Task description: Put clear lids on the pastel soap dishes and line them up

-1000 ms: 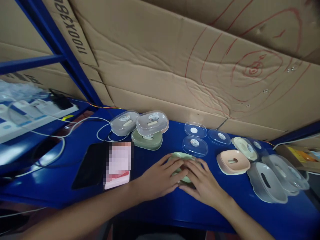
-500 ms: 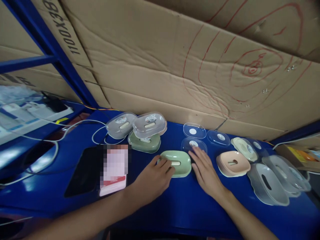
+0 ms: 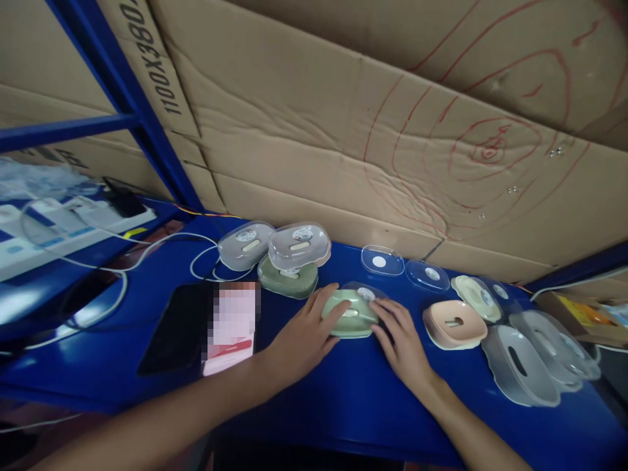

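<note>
In the middle of the blue tabletop, a light green soap box with a pale bar in its slot lies between my two hands. A clear oval lid with a round sticker overlaps its back part; whether it sits flush I cannot tell. My left hand grips the left side of the soap box, fingers over its edge. My right hand holds the right edge of the lid, close to the box's right end. To the right is a peach soap box with no lid on it.
Lidded soap boxes are stacked at the back left. Two loose clear lids lie at the back. Grey soap boxes stand at the right. A phone, a dark tablet-like slab and white cables occupy the left. Cardboard rises behind.
My right hand has taken the clear lid from behind the green soap box and brought it over the box. My left hand has shifted its fingers along the box's left side.
</note>
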`<state>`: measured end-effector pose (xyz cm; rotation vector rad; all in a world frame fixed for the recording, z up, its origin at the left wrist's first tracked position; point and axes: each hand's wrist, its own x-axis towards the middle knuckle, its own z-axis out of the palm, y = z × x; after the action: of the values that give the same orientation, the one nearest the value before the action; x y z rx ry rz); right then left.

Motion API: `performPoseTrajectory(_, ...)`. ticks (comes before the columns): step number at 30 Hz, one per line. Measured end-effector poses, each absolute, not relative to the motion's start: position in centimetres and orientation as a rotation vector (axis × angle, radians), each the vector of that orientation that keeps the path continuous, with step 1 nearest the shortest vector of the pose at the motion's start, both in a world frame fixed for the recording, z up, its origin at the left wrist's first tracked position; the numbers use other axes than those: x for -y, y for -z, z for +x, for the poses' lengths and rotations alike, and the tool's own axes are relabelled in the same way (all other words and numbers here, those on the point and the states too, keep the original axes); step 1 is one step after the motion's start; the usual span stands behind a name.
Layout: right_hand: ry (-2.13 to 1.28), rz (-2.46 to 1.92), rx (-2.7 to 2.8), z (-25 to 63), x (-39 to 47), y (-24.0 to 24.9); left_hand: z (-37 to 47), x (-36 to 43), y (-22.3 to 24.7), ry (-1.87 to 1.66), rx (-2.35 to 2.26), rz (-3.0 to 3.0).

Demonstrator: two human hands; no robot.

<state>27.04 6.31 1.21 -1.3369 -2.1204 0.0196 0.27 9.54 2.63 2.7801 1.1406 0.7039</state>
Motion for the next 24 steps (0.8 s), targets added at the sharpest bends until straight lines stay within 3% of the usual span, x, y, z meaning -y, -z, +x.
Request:
performPoseTrajectory(5,0.042,-1.11,2.328,25.4,-5.9,-1.5,0.1,-10.1,-1.5,-0.741,-1.052,2.792)
performPoseTrajectory(24,-0.008,-1.099,2.435,26.4,-7.5,-1.3,0.5,-10.8,-0.9,-0.666,-1.18,2.864)
